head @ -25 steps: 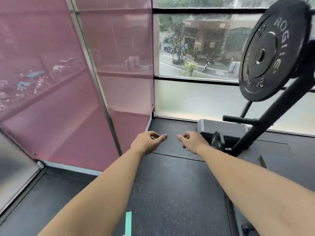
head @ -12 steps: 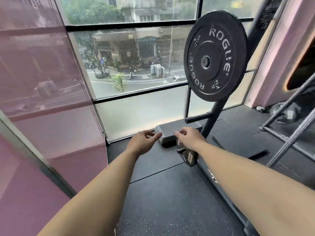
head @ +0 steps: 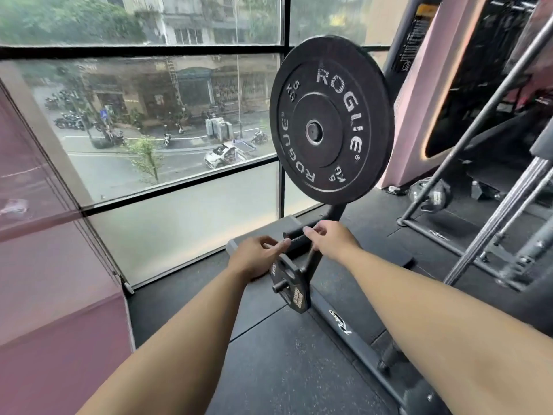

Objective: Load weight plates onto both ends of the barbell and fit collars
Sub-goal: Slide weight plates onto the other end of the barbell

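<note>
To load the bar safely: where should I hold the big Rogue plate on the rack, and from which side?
Grip the Rogue plate by its outer rim, left hand and right hand on opposite edges, from its lettered face. It hangs upright on a peg through its centre hole, so it should slide straight toward you.

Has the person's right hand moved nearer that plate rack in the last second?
Yes. The right hand was left of the rack's post, apart from it; now it overlaps the post beside the empty peg.

small plate [head: 291,284] label blurred, rack [head: 338,322] cropped
</note>
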